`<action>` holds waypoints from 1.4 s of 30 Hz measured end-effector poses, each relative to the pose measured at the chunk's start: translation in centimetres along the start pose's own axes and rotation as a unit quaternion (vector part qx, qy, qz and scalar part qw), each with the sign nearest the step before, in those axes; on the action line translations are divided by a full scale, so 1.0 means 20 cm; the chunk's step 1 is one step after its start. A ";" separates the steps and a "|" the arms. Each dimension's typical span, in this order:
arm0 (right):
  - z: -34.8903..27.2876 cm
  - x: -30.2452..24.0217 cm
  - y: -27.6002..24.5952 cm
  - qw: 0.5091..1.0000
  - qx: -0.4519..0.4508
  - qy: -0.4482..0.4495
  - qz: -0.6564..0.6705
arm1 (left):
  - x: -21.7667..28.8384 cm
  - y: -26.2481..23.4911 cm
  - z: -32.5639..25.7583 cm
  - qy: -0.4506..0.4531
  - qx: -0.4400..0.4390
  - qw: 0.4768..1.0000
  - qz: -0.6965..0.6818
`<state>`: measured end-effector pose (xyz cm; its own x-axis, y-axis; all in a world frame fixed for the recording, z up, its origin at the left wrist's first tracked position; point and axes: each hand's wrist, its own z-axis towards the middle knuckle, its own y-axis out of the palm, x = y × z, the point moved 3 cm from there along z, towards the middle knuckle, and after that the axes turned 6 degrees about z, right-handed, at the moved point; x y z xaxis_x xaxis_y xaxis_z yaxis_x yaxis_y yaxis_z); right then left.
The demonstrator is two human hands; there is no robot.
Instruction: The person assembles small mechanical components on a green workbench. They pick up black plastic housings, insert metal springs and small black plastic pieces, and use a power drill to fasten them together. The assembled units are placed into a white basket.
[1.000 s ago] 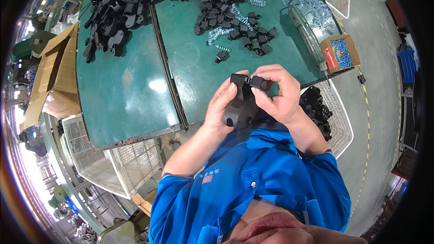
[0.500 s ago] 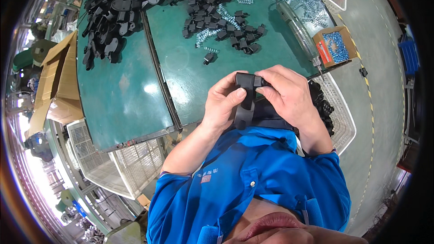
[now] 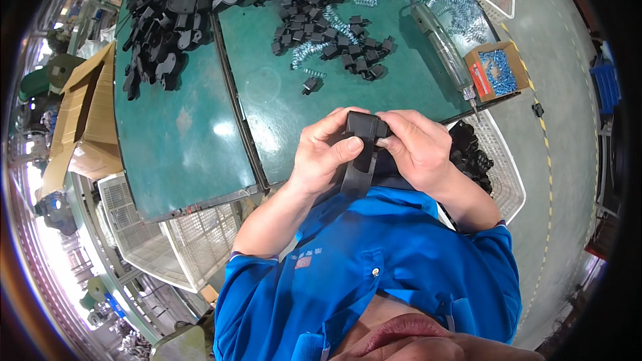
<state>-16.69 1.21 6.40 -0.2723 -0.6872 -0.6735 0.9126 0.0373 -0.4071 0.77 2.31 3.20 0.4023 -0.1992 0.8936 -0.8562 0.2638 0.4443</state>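
Note:
Just past the table's near edge, my left hand [image 3: 322,152] grips a black plastic part [image 3: 362,124], its thumb across the part's side. A flat, rounded tail of that part hangs down toward my chest. My right hand [image 3: 420,150] pinches a small black block [image 3: 383,128] pressed against the right side of the part's head. Its fingertips partly cover the block, so how far it sits in the part is hidden. On the green table, beyond my hands, lie a loose black block [image 3: 310,85] and a coil spring [image 3: 314,73].
Black flat parts [image 3: 167,67] heap at the left; black blocks [image 3: 311,23] and springs [image 3: 455,10] lie farther back. A power screwdriver [image 3: 441,47] rests beside a box of blue screws [image 3: 496,70]. White baskets [image 3: 511,180] flank the table; a cardboard carton [image 3: 93,120] stands left.
The black part has tilted and dropped slightly in my left hand. My right hand has moved left and closer in, bringing the small block tight against the part.

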 end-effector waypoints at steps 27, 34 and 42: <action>0.15 0.37 -0.27 0.911 -0.047 0.103 -0.396 | -0.02 -0.12 0.24 0.121 -0.092 0.668 0.729; 0.06 0.76 -0.37 0.831 -0.138 0.286 -0.457 | -0.02 -0.17 0.26 0.117 -0.088 0.687 0.712; 0.08 0.50 -0.37 0.958 0.022 0.277 -0.066 | -0.02 -0.17 0.24 0.111 -0.084 0.686 0.714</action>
<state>-25.58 -7.09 3.72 -0.4956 -0.1925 -0.8470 0.8675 -0.0624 -0.4934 1.95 -3.07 1.04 -0.7526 0.5189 0.4053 -0.3872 0.1489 -0.9099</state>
